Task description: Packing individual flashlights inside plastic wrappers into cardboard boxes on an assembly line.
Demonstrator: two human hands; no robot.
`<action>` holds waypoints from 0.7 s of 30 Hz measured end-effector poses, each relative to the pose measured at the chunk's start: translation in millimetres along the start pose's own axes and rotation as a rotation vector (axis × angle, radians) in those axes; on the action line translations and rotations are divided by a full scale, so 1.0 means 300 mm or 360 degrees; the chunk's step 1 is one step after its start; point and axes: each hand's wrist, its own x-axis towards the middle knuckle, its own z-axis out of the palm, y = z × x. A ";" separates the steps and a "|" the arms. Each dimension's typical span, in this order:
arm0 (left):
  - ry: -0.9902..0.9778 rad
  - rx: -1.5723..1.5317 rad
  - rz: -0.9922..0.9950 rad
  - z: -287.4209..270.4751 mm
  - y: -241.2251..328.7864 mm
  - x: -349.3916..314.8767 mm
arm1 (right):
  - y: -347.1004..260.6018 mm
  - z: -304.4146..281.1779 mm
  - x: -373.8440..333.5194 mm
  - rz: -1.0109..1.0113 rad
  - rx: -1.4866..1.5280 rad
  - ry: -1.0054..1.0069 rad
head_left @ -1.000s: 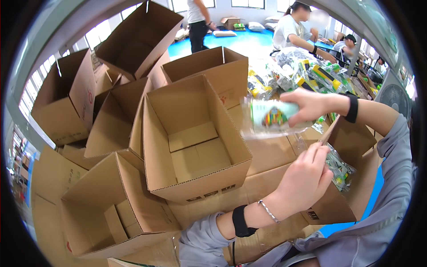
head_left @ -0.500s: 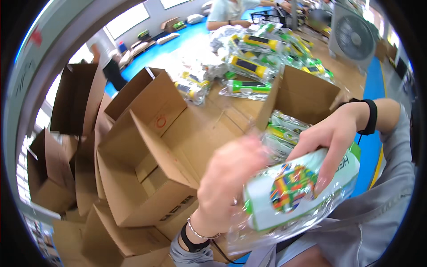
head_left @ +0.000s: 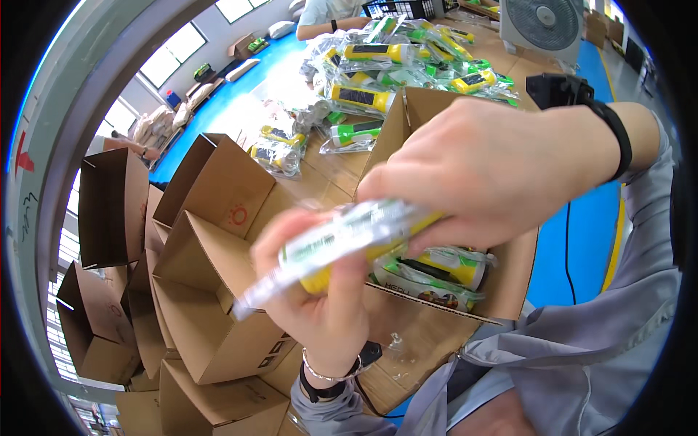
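Note:
Both hands hold a bagged flashlight (head_left: 356,236), a yellow tube with a white printed card in a clear plastic bag, tilted and blurred by motion. My left hand (head_left: 327,312) wraps round its left part from below. At the other end, my right hand (head_left: 487,171) grips it from above, its fingertips partly hidden. Just under and beyond my right hand stands an open carton (head_left: 512,280). Inside lie more bagged flashlights (head_left: 451,270), yellow and green with printed cards; my hand and forearm cover much of the carton.
Several empty open cartons (head_left: 211,312) crowd the left side. A pile of bagged flashlights (head_left: 363,98) lies on the cardboard-covered table beyond. At the back are a black crate (head_left: 396,9), a fan (head_left: 542,25) and another person's arm (head_left: 334,27). A black cable (head_left: 569,254) hangs at right.
The bagged flashlight has moved left and up and turned from card side up to nearly edge-on. My left hand now wraps round it; the filled carton shows more. My view has shifted.

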 end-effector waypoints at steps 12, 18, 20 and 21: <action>-0.0564 0.0079 -0.0281 -0.066 -0.085 0.034 | 0.237 -0.094 -0.056 0.0774 -0.0626 -0.1188; -0.1081 0.0361 -0.0077 -0.095 -0.112 0.053 | 0.304 0.071 0.011 0.0672 -0.0804 -0.1278; -0.1103 0.0340 -0.0087 -0.095 -0.110 0.058 | 0.352 0.165 -0.020 0.0737 -0.0711 -0.1190; -0.1114 0.0326 -0.0112 -0.101 -0.114 0.061 | 0.380 0.220 -0.026 0.0783 -0.0613 -0.1106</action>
